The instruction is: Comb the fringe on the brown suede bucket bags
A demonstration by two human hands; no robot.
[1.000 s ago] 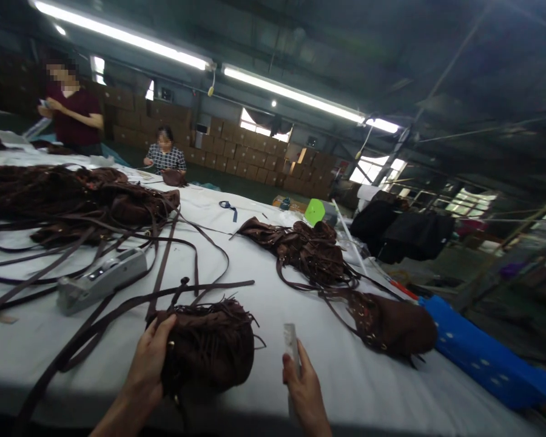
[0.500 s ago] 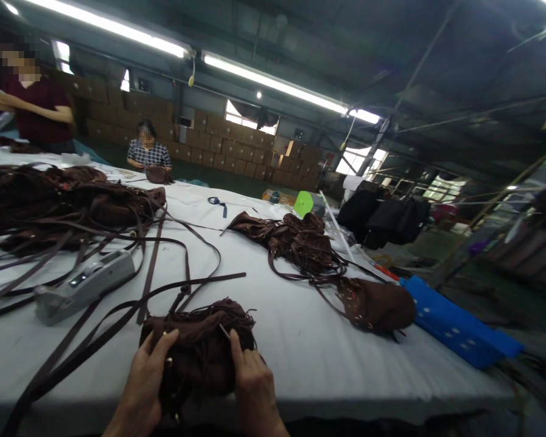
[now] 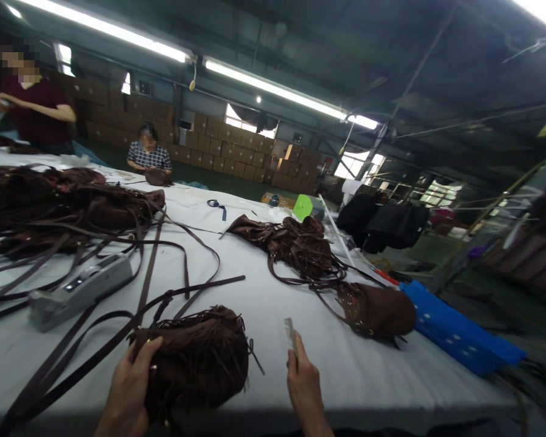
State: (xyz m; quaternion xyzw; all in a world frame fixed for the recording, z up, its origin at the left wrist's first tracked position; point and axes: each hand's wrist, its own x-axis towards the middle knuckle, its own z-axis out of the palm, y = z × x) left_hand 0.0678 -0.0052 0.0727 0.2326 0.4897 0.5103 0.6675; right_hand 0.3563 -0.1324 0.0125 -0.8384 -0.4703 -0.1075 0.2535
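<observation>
While the left hand (image 3: 130, 388) is gripping the left end of a brown fringed bag (image 3: 204, 358), thumb on top, the right hand (image 3: 304, 382) is holding a pale comb-like tool (image 3: 289, 332) between thumb and fingers, pointing up. Right hand and tool are staying clear of the bag, off to its right, not touching. Bag is sitting at the near edge of the white-covered table (image 3: 264, 303), fringe strands sticking out on its right side; whether its underside is fully resting on the cloth, cannot tell. Left fingertips are partly hiding behind the bag.

A long dark strap (image 3: 209, 284) is running across the cloth just beyond the bag. A grey tape dispenser (image 3: 82, 291) is standing farther left, among more straps. A big heap of brown bags (image 3: 64, 194) is lying behind it. A smaller brown pile (image 3: 295, 243) is lying beyond the right hand, with a single brown bag (image 3: 377, 309) nearer, beside a blue bin (image 3: 459, 331). Across the table, a person in a checked shirt (image 3: 148, 156) is sitting behind a small brown bag (image 3: 158, 177); a person in a maroon top (image 3: 34, 109) is standing far left.
</observation>
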